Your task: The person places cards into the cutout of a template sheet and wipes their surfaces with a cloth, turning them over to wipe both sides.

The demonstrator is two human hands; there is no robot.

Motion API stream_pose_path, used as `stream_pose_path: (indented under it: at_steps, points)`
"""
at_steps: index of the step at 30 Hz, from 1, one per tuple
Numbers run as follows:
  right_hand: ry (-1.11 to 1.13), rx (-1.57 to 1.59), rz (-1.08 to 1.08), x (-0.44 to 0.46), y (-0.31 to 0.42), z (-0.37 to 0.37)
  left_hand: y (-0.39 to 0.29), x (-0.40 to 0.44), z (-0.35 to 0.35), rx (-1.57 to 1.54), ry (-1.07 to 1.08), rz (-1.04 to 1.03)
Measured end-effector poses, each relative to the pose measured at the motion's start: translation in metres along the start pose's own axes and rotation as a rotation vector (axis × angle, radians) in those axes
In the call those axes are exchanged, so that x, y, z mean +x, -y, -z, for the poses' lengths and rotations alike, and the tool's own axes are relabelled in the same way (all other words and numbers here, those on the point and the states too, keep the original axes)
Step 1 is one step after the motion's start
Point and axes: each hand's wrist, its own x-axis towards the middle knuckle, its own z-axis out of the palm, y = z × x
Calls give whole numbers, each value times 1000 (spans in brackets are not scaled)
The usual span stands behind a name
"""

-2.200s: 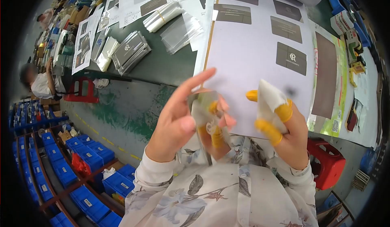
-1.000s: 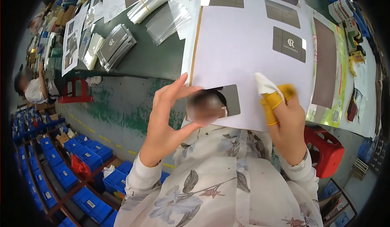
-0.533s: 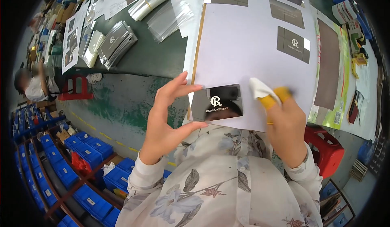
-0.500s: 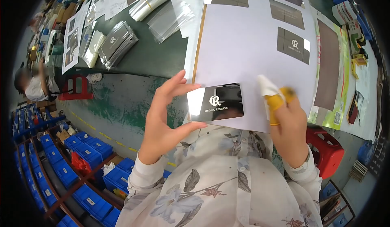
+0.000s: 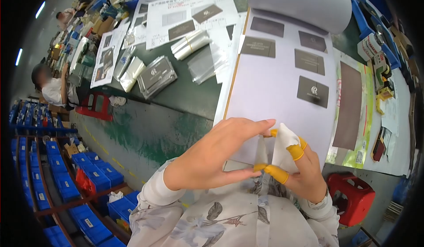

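Note:
My left hand point(image 5: 212, 154) grips a glossy card point(image 5: 262, 152) by its edges, fingers at the top and thumb below. The card is tilted, so only a pale, reflective sliver shows and its printed face is hidden. My right hand point(image 5: 304, 172) wears yellow finger covers and meets the card from the other side, thumb and forefinger at its lower and upper edges. A white cloth point(image 5: 286, 143) covers another right finger, with a yellow band around it. Beneath both hands is a white sheet point(image 5: 269, 88) carrying rows of dark cards, including a logo card point(image 5: 313, 92).
Left on the green table point(image 5: 190, 99) are a stack of bagged cards point(image 5: 157, 77), clear sleeves point(image 5: 191, 45) and printed papers point(image 5: 221, 4). Blue bins point(image 5: 88, 220) stand lower left. Red stools point(image 5: 351, 198) are at both sides. A seated person point(image 5: 53, 90) is far left.
The card has turned from face-up to nearly edge-on and moved right with my left hand. My right hand has come in to its edges. The view now shows more of the far table.

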Motion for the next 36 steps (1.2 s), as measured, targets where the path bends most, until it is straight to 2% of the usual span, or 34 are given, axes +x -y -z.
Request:
stream_pose_path:
  at_steps: [2,3,4,5,6,7,11,12,15,19,22,24,25,27,28,29,30,31,32,34,36]
  points:
    - [-40,80,-32,1,-2,0,4,7,4,-228,-82,24]
    - [-100,547,-214,-1,-2,0,13,11,13,-211,-99,57]
    - [-160,1017,-392,-3,-1,1,30,15,17,-125,-208,97]
    - [-148,1186,-435,-2,-3,8,46,21,23,55,-311,174]
    - [-147,1188,-441,-6,-10,11,72,26,22,281,-514,231]
    - [-219,1318,-422,-7,-10,10,96,31,26,476,-597,212]
    - [-318,1505,-439,-16,-14,12,141,33,23,733,-606,231]
    - [-348,1497,-446,-19,-17,14,144,33,21,861,-596,174]
    - [-295,1514,-454,-22,-21,17,146,31,26,867,-569,171]
    - [-230,1370,-523,-17,-16,23,140,32,29,772,-587,234]
    - [-254,1334,-530,-19,-17,23,139,31,26,752,-626,185]
    - [-224,1207,-564,-18,-12,26,139,29,27,620,-633,207]
    - [-219,1083,-540,-16,-8,27,137,28,28,636,-645,222]
    - [-189,896,-437,-17,-7,24,133,29,32,436,-697,307]
    - [-197,732,-286,-15,-11,20,133,29,34,323,-725,352]
    - [-180,740,-272,-15,-11,20,136,29,36,291,-729,379]
    - [-181,527,-242,-17,-10,20,137,28,38,256,-731,404]
    - [-186,311,-208,-17,-9,20,136,28,39,268,-713,404]
    - [-179,314,-199,-15,-8,19,136,28,39,283,-704,355]
    - [-176,108,-159,-13,-5,17,133,30,39,323,-671,270]
    - [-187,50,-116,-9,-4,15,134,31,41,347,-660,302]
